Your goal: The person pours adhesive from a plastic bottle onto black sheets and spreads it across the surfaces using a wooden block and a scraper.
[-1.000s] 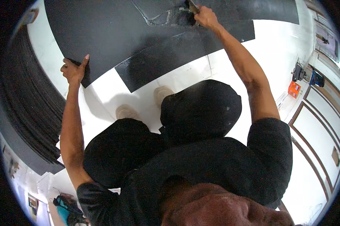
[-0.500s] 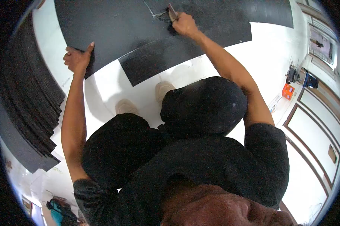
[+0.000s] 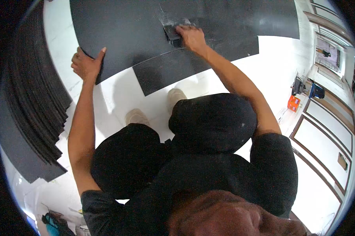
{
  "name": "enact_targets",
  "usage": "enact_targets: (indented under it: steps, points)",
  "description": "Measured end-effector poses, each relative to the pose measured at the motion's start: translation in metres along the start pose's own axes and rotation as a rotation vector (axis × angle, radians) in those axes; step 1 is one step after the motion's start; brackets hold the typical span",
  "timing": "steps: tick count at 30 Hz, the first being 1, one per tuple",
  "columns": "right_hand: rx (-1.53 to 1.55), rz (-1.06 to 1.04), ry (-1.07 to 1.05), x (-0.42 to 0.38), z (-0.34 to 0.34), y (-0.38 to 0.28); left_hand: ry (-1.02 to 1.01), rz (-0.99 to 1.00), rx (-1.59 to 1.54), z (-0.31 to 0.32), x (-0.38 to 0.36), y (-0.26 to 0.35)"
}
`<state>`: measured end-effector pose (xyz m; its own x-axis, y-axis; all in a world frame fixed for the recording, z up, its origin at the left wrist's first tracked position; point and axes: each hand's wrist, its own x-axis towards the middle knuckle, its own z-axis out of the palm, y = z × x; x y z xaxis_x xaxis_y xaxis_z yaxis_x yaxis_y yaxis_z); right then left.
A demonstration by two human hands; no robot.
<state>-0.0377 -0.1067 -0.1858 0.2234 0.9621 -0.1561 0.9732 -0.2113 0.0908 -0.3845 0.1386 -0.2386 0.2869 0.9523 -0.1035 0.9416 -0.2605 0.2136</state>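
Dark flat sheets [image 3: 114, 31] lie on the white floor in front of my feet. My left hand [image 3: 87, 65] rests at the left edge of the sheets, thumb spread away from the fingers, holding nothing. My right hand [image 3: 191, 37] grips a dark flat-bladed tool [image 3: 171, 34], whose blade lies against the sheet surface. Pale, whitish smears [image 3: 181, 23] show on the dark surface around the tool. A seam runs to the lower left of the tool, beside a shorter dark piece [image 3: 158, 76].
A tall stack of dark sheets [image 3: 32, 90] stands along the left. My shoes [image 3: 137, 117] are on the white floor below the sheets. At the right are an orange box [image 3: 294, 103], dark bags [image 3: 298, 85] and framed white panels [image 3: 317, 139].
My right hand has moved down and slightly left with the tool, whose blade was raised on edge before and is now flatter on the sheet. The whole view has shifted slightly.
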Motion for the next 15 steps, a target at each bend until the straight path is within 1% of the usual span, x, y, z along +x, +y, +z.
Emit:
enact_targets:
  steps: [1,2,3,4,5,6,7,8,9,10,12,13,14,15]
  points:
    - [-0.008,0.003,-0.008,-0.014,-0.008,-0.002,0.051,0.046,0.001,0.001,0.006,-0.002]
    - [0.100,0.099,-0.151,-0.025,-0.022,-0.007,0.099,0.088,0.018,0.005,0.020,0.000]
    - [0.207,0.196,-0.292,-0.031,-0.031,-0.010,0.094,0.095,0.012,0.007,0.037,0.002]
    - [0.198,0.199,-0.293,-0.028,-0.032,-0.013,0.137,0.121,0.003,0.009,0.057,0.006]
    - [0.282,0.369,-0.350,-0.021,-0.028,-0.019,0.177,0.146,-0.008,0.009,0.075,0.012]
    - [0.365,0.541,-0.410,-0.014,-0.024,-0.025,0.165,0.084,-0.077,0.008,0.091,0.018]
    - [0.354,0.543,-0.423,-0.002,-0.019,-0.032,0.152,0.079,-0.084,0.016,0.103,0.019]
    - [0.947,0.864,-0.323,0.015,-0.017,-0.040,0.152,0.033,-0.067,0.028,0.120,0.016]
    - [1.549,1.154,-0.173,0.032,-0.013,-0.042,0.158,-0.013,-0.050,0.028,0.131,0.021]
    - [1.541,1.152,-0.176,0.054,-0.011,-0.037,0.230,-0.006,-0.055,0.033,0.126,0.025]
    - [1.729,1.441,0.248,0.104,0.005,-0.015,0.243,0.018,-0.017,0.027,0.117,0.032]
    - [1.703,1.363,0.234,0.128,-0.011,-0.002,0.265,0.048,0.021,0.028,0.116,0.034]
    - [1.677,1.287,0.212,0.146,-0.024,0.016,0.247,0.037,0.031,0.030,0.118,0.039]
    - [1.341,0.991,0.052,0.161,-0.009,0.049,0.271,0.039,0.057,0.032,0.118,0.041]
